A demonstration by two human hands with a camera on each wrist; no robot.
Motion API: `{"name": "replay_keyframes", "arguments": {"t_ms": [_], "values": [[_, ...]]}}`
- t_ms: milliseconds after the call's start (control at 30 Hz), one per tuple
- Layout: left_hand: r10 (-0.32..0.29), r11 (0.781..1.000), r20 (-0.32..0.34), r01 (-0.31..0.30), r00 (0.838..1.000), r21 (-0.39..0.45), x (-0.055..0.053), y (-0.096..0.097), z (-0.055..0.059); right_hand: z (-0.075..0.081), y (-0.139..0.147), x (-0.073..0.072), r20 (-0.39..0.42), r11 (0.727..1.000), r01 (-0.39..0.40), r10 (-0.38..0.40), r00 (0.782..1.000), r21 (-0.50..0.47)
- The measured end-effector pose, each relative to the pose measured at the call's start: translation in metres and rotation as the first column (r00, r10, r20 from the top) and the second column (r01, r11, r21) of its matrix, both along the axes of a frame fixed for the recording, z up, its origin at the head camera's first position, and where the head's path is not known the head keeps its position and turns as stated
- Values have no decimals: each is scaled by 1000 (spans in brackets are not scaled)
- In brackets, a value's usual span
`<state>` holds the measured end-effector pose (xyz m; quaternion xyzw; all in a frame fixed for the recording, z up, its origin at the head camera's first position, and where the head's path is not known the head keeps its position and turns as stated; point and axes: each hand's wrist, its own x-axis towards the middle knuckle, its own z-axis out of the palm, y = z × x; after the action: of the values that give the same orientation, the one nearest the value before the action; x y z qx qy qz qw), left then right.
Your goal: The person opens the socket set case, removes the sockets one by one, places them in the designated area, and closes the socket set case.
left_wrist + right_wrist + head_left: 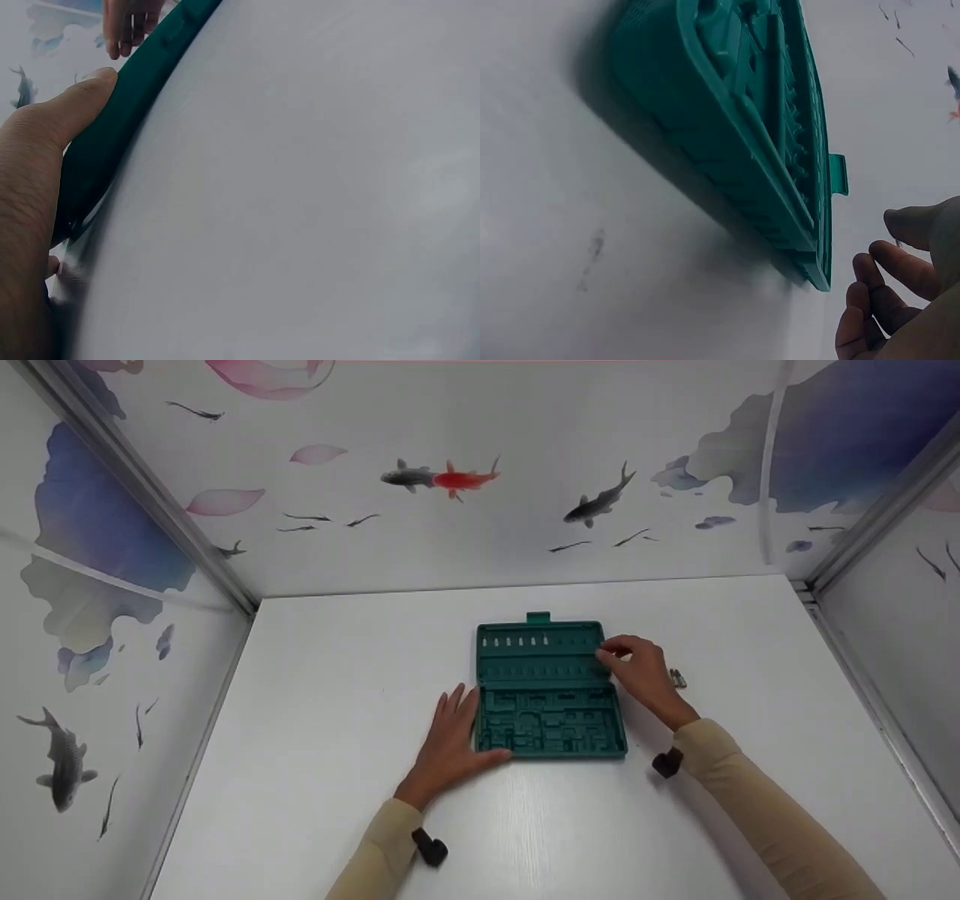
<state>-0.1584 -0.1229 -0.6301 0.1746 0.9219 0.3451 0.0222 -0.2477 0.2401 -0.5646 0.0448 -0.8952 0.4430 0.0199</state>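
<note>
An opened green plastic tool case (551, 690) lies on the white table, its lid half on the far side. Several small light bits (520, 642) stand in a row in the lid's upper left slots. The left hand (450, 742) rests along the case's left side with fingers fairly straight, its thumb (94, 94) against the front edge. Over the lid's right edge, the right hand (637, 664) brings thumb and forefinger close together. In the right wrist view a tiny light sliver, apparently a small bit (898, 242), shows between them, mostly hidden.
A few loose small bits (678, 679) lie on the table (315, 720) just right of the right hand. A latch tab (538, 617) sticks out from the lid's far edge. Printed panels with fish (600, 502) enclose the table at the back and sides.
</note>
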Motion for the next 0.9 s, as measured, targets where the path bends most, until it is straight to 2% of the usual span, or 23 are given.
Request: {"name": "replay_keyframes", "arguments": {"t_ms": [200, 367, 500, 667, 900], "values": [[7, 1000, 2, -7, 1000, 2, 1, -1, 0, -5, -20, -9, -29, 995, -101, 101, 994, -15], [-3, 1000, -11, 3, 1000, -11, 0, 1, 0, -9, -34, -18, -72, 988, -157, 156, 985, -12], [-9, 1000, -17, 8, 1000, -23, 0, 2, 1, -11, -43, -27, -89, 983, -181, 183, 979, 32], [-9, 1000, -23, 9, 1000, -27, 0, 2, 2, -11, -56, -37, -68, 976, -207, 212, 975, 67], [-18, 999, -19, 17, 1000, -29, -1, 1, 2, -13, -67, -51, -121, 966, -221, 237, 964, 135]]}}
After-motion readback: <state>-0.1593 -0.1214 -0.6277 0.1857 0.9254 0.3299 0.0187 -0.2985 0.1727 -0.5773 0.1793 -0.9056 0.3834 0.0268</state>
